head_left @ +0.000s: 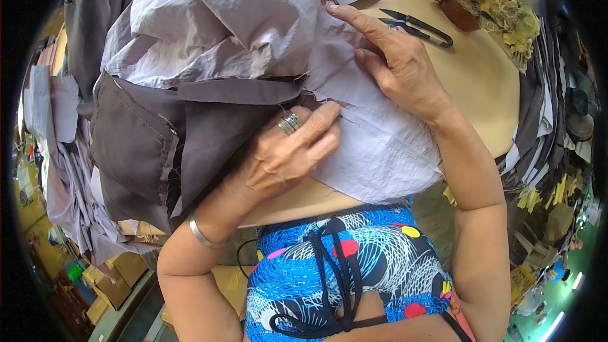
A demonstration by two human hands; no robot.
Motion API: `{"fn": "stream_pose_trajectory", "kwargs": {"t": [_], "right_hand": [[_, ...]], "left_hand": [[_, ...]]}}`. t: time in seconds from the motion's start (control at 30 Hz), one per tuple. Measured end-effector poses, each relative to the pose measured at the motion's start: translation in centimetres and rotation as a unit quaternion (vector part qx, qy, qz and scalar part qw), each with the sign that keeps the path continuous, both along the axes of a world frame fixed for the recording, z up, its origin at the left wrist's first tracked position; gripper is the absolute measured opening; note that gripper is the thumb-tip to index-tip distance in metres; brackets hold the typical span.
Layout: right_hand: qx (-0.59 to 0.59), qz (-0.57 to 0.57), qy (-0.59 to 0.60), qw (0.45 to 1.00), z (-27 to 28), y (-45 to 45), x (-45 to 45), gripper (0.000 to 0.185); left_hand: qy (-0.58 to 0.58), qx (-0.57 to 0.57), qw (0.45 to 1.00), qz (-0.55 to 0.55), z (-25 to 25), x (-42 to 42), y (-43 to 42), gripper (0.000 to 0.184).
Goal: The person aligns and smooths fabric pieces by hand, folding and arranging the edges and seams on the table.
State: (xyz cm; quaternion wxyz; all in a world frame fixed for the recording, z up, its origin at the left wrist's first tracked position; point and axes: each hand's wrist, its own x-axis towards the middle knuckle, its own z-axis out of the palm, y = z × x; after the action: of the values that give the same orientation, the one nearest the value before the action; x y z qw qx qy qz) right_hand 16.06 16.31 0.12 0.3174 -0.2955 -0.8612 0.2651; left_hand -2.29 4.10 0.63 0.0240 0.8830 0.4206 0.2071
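A crumpled garment piece of pale lilac cloth [380, 145] and dark grey-brown cloth [228, 123] lies bunched in front of me. My left hand [291, 145], with rings on one finger, has its fingers curled in a pinch on the dark cloth's edge, where it meets the pale cloth. My right hand [402, 66] rests on the pale cloth to the right, index finger stretched out and thumb apart from it; its other fingers are partly hidden. Just beyond those fingers, black thread snips [421, 30] lie on the table with their blades apart.
The rounded tan tabletop [491, 98] shows at the right. A yellowish, ragged clump [491, 6] sits at its far right, beside a brown rounded object [455, 11]. Stacked cloth pieces [548, 114] hang past the right edge, and more cloth [79, 171] drapes at the left near cardboard boxes [117, 275].
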Motion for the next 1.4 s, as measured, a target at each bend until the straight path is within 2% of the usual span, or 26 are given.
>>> {"fn": "stream_pose_trajectory", "kwargs": {"t": [0.13, 0.27, 0.33, 0.43, 0.6, 0.73, 0.97, 1.13, 1.33, 1.4], "right_hand": [[0.0, -0.005, 0.041, 0.999, -0.3, 0.3, 0.0, 0.066], [-0.015, -0.02, 0.006, 1.0, -0.1, 0.0, 0.2, 0.067], [0.011, -0.008, -0.016, 1.0, 0.3, -0.2, 0.0, 0.069], [-0.019, 0.012, -0.005, 1.0, -0.4, 0.4, 0.0, 0.068], [0.033, 0.008, -0.011, 0.999, -0.5, 0.2, 0.0, 0.066], [0.043, 0.012, -0.007, 0.999, -0.7, 0.3, -0.1, 0.064], [0.037, 0.018, -0.002, 0.999, -0.7, 0.3, 0.0, 0.065], [0.054, 0.011, 0.0, 0.998, -1.0, 0.4, 0.0, 0.067], [0.004, 0.019, -0.061, 0.998, -0.3, 0.3, 0.3, 0.071], [0.025, 0.022, -0.024, 0.999, -0.4, 0.3, 0.1, 0.07]], "left_hand": [[-0.06, -0.001, 0.998, 0.018, -0.5, -0.2, 0.4, 0.033], [0.005, 0.018, 1.0, -0.024, 0.1, -0.3, -0.1, 0.035], [0.003, 0.017, 1.0, -0.016, 0.1, -0.1, -0.4, 0.034], [0.0, 0.019, 1.0, -0.01, -0.2, 0.1, -0.5, 0.033], [0.006, 0.024, 1.0, 0.008, -0.3, 0.1, -0.3, 0.032], [-0.072, 0.026, 0.996, 0.048, -0.7, 0.2, 1.0, 0.029], [-0.084, 0.004, 0.996, 0.035, -0.2, 0.6, 1.7, 0.028], [-0.048, 0.04, 0.997, 0.035, -0.4, 0.6, 2.0, 0.024], [-0.071, 0.044, 0.996, 0.033, -0.8, 0.3, 1.9, 0.025], [-0.077, 0.044, 0.996, 0.029, -0.7, 0.3, 1.9, 0.026]]}}
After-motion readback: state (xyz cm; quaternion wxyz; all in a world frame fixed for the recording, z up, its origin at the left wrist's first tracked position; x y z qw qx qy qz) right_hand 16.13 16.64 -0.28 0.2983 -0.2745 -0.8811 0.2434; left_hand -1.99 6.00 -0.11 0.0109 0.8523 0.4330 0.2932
